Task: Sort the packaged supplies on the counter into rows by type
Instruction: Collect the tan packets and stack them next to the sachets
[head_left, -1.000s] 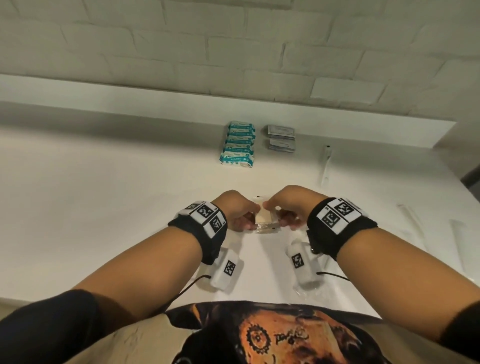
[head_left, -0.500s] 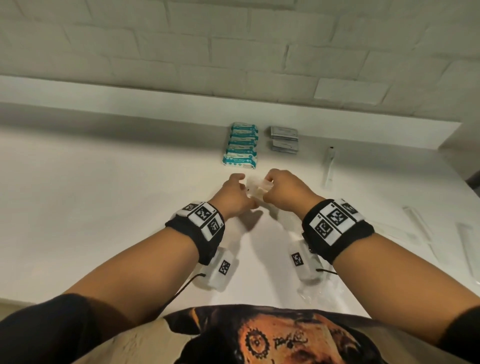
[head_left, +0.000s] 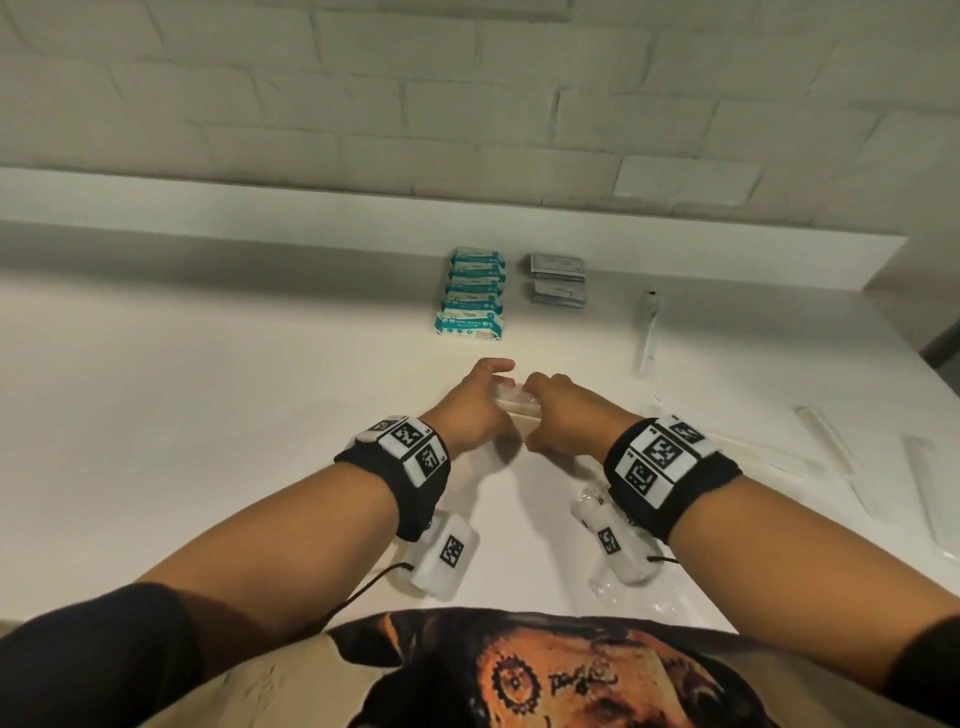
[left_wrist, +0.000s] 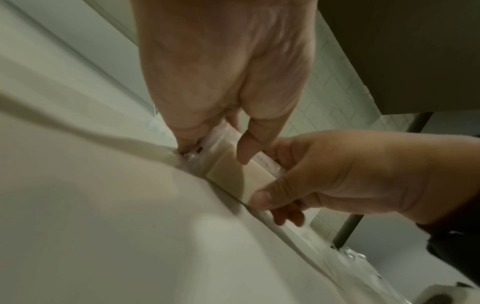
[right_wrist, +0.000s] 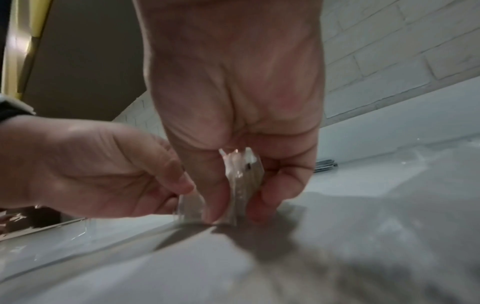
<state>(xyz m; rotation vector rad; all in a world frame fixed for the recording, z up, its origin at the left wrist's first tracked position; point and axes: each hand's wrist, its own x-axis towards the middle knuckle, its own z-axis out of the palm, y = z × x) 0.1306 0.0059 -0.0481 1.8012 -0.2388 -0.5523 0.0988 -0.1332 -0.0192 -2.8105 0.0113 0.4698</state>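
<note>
A beige bar in a clear wrapper (head_left: 514, 404) stands on its long edge on the white counter (head_left: 208, 415), a little in front of the sorted rows. My left hand (head_left: 496, 387) pinches its left end and my right hand (head_left: 535, 413) grips its right end. In the left wrist view the bar (left_wrist: 233, 174) sits between my left fingers (left_wrist: 244, 148) and the right hand (left_wrist: 337, 174). The right wrist view shows the wrapper (right_wrist: 242, 181) held between thumb and fingers, the left hand (right_wrist: 103, 170) beside it.
A row of teal packs (head_left: 470, 296) and two grey sachet stacks (head_left: 557, 278) lie against the back ledge. A wrapped toothbrush (head_left: 647, 332) lies to their right. Long clear packets (head_left: 826, 441) lie at the right, and crinkled clear wrappers (head_left: 613, 587) at the front edge.
Both hands carried the wrapped bar away from my body toward the rows at the back and lowered it to the counter.
</note>
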